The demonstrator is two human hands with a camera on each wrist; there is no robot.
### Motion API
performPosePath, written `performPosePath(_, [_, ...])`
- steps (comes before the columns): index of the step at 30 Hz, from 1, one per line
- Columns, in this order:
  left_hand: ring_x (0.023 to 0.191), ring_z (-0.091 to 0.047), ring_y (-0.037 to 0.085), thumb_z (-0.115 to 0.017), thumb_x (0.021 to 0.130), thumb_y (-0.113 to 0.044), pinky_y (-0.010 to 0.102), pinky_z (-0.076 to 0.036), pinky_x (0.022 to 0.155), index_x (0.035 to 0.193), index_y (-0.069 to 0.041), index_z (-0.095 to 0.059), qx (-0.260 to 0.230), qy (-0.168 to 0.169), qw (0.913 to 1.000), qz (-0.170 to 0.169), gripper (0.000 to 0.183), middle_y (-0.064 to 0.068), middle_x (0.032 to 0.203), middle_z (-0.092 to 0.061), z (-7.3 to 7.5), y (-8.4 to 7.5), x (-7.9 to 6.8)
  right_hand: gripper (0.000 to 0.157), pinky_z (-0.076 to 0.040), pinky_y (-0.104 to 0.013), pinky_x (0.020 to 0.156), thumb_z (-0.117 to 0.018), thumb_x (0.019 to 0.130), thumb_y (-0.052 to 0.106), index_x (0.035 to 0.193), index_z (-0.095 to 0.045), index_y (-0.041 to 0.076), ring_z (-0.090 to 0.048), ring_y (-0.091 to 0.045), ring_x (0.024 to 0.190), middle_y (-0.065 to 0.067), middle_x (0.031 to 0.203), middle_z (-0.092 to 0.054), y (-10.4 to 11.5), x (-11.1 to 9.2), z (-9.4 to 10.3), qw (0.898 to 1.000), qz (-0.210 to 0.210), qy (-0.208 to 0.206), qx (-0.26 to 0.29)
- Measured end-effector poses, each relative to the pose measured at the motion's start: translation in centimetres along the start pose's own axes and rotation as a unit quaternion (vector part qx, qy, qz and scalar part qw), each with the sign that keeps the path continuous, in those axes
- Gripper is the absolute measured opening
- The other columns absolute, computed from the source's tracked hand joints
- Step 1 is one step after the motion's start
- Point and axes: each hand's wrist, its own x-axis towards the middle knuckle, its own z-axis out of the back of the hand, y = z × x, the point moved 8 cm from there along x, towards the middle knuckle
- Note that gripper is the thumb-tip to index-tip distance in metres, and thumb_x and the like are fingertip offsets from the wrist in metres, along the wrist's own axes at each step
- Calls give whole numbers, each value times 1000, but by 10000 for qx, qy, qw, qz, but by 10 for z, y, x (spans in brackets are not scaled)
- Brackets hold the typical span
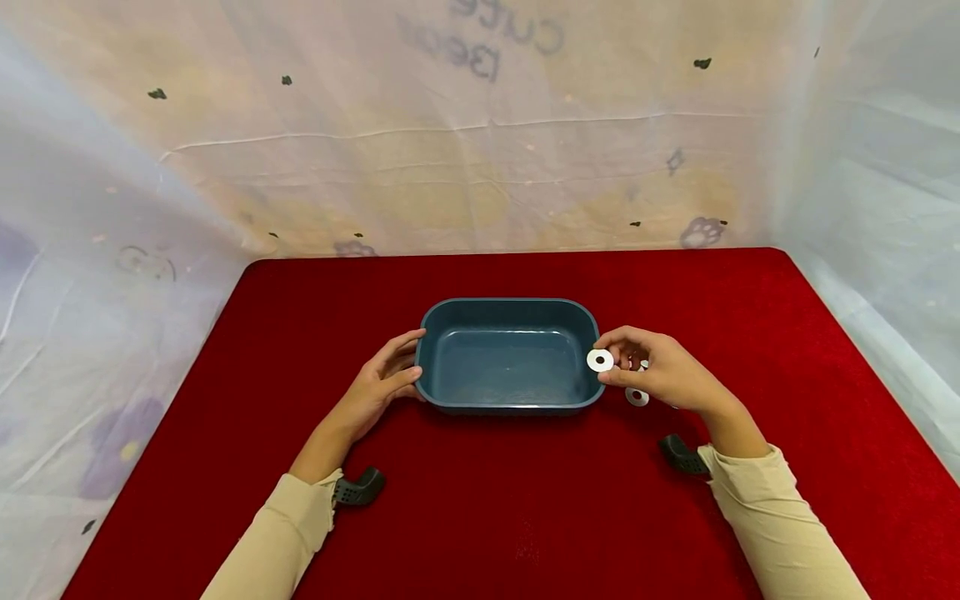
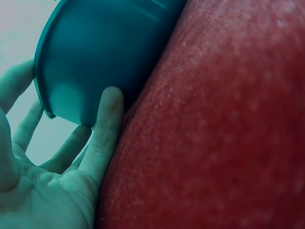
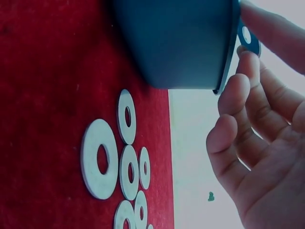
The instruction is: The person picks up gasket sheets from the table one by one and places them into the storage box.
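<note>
I've got R grip pinching one washer btwn thumb & index; washer's pale w/ a round hole, held up right at the R rim of the blue-gray tub. Can't tell if it's touching the rim. L grip is spread, fingers fairly straight, tips resting on the rim & outer wall at the tub's L end.

Tub sits upright approx mid-worktop, which is covered in red cloth, long side facing me.

Clutter: loose washers lie flat on the red just past the tub's R end, under R grip. R wrist cam gives me six plus a sliver at the bottom edge, mixed sizes; the biggest lies a bit to one side, several others bunched close, some touching. From head cam, R grip blocks most of that bunch, only a few bits poke out below & btwn the fingers. Tub's R end wall stands right by the nearest loose one, so it's tight there.

On my side: beige sleeves & a dark bracket at each wrist, both over the near half of the worktop, well apart from the tub. Behind: pale printed backdrop, mirrored lettering, paw prints, small dark marks; same sort of sheeting L & R.
</note>
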Motion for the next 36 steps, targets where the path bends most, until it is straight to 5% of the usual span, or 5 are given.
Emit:
performPosePath(18, [122,-54,19,-52,103,-11,32,-58,82,156,-15,-29,66,-7,10000,5,58,18,155,-34,0,-1,0,33,-48,-26,65,-80,86,28,115,-67,20,-55,-15,77,0,87,-58,5,2,-6,9997,6,-51,-234])
performPosePath(36, [125,-52,20,-53,103,-11,30,-58,82,156,-15,-29,-13,9,10000,0,58,16,156,-33,0,0,1,43,-45,-23,62,-78,87,21,124,-62,7,-54,-14,75,-1,88,-56,12,7,-16,9993,363,-26,-76])
